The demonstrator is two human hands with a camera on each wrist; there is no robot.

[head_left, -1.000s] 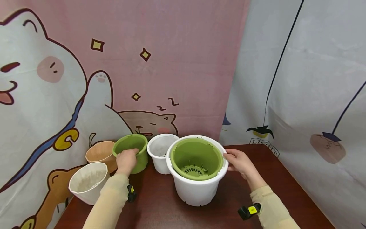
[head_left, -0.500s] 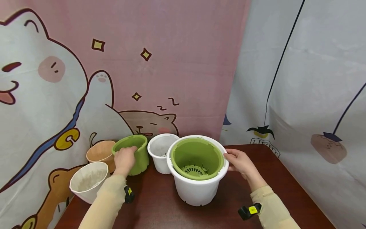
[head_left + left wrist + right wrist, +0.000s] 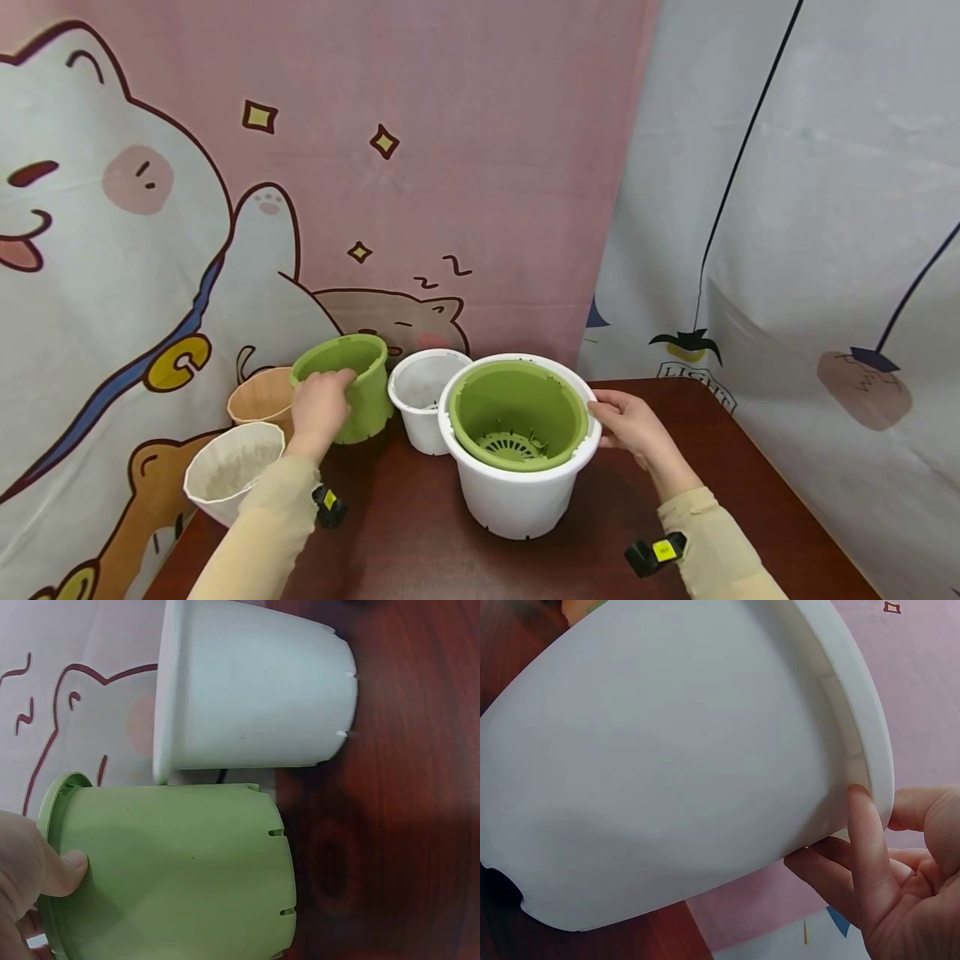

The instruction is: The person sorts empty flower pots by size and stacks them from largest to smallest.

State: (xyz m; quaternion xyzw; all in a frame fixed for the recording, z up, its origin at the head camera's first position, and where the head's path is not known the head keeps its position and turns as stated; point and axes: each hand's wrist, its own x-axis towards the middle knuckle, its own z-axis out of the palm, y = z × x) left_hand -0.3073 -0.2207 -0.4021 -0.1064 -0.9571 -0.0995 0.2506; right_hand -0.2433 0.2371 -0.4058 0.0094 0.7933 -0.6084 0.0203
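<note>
From the head view, I see the left hand (image 3: 321, 408) gripping the near rim of a green pot (image 3: 367, 404) at the back left of the desk (image 3: 420, 533). A peach pot (image 3: 258, 396) and a cream pot (image 3: 232, 471) stand to its left. The right hand (image 3: 626, 423) holds the rim of a large white pot (image 3: 513, 504), which has a second green pot (image 3: 517, 400) nested inside.

In the left wrist view, the thumb presses the green pot's outside, just beneath the rim; a small white pot (image 3: 262, 690) stands just beside, though I can't tell whether they touch.

In the right wrist view, the fingers (image 3: 870, 855) pinch the big pot's rim from both sides.
</note>
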